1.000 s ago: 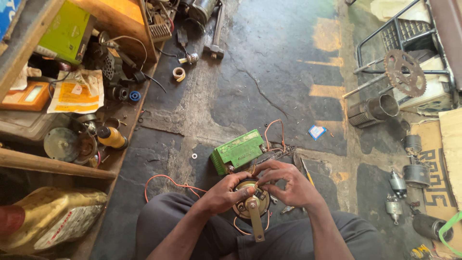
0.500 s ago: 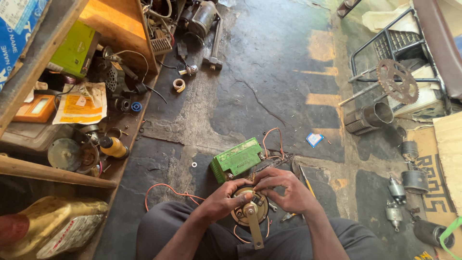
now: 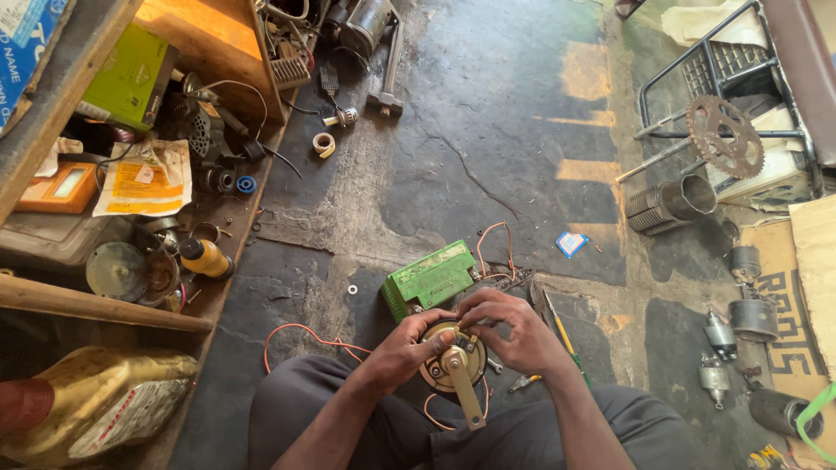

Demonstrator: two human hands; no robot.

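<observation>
— Since a second ago, barely anything has shifted: your view tips a bit, and both hands stay on the horn (image 3: 450,365) over your lap.

— What's your left hand (image 3: 409,348) doing?

— You grip the horn's left rim, fingers curled round it, thumb on top.

— And your right hand (image 3: 509,326)?

— Your fingers are pinched narrow at the horn's top edge, on some small part; I can't tell what it is. The metal bracket (image 3: 466,396) sticks out of the horn toward you.

— Where's the horn sitting?

— Between your knees, just in front of the green battery (image 3: 431,278), which lies on the floor with red wires (image 3: 492,248) looping beside it.

— Anything else close?

— An orange wire (image 3: 300,335) trails left of your left wrist. A screwdriver (image 3: 562,335) lies on the floor just right of your right hand. A sprocket (image 3: 724,137) sits well apart, top right.
</observation>
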